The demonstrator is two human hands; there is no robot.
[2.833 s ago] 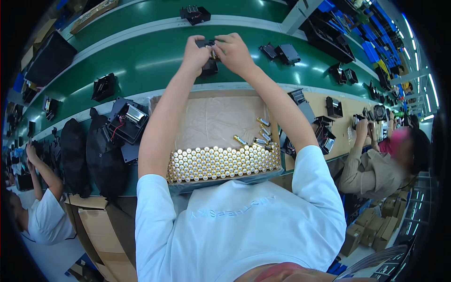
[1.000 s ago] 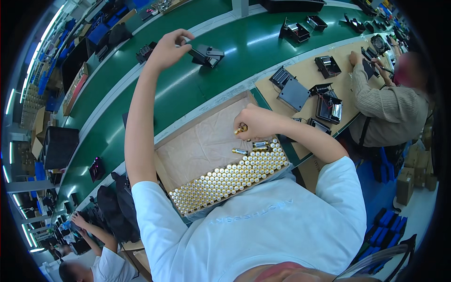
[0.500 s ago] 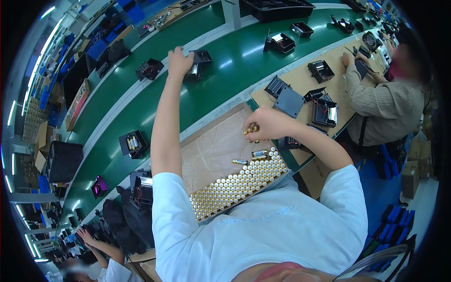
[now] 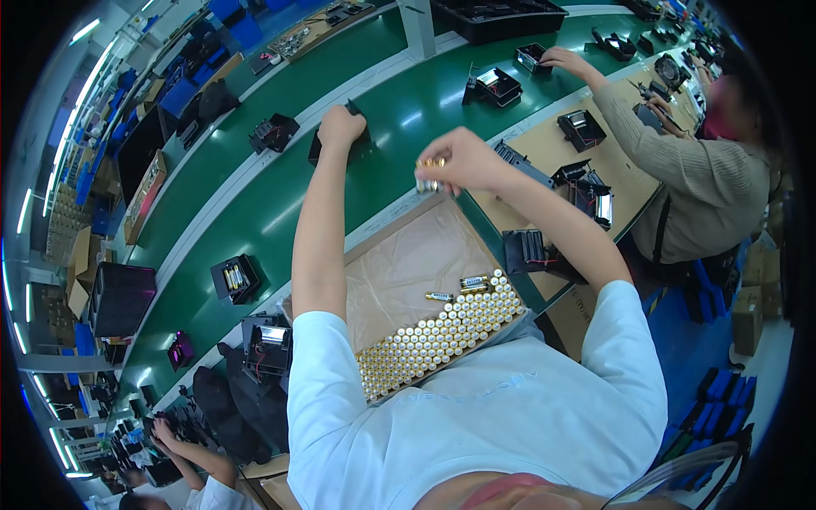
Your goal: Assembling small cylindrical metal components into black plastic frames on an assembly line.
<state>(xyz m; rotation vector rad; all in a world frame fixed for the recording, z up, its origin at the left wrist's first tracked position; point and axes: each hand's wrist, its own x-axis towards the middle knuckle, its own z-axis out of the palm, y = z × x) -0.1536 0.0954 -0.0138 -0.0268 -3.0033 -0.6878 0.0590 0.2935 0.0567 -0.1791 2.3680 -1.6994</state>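
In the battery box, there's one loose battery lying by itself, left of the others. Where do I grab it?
Probably pinch the loose battery across its middle, from above: it lies flat on its side, with bare box floor beyond its far side, while upright batteries stand along its near side.

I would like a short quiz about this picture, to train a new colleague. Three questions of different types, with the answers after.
1. True or false: the right hand is empty.
2. Which thing is the left hand at? A) a cardboard carton; B) a black case; C) a blue bin.
3. Fill in: beside the rows of upright batteries, a few loose batteries lie on their ___.

Key: 1. False; it holds several gold-and-silver batteries. 2. B. 3. sides.
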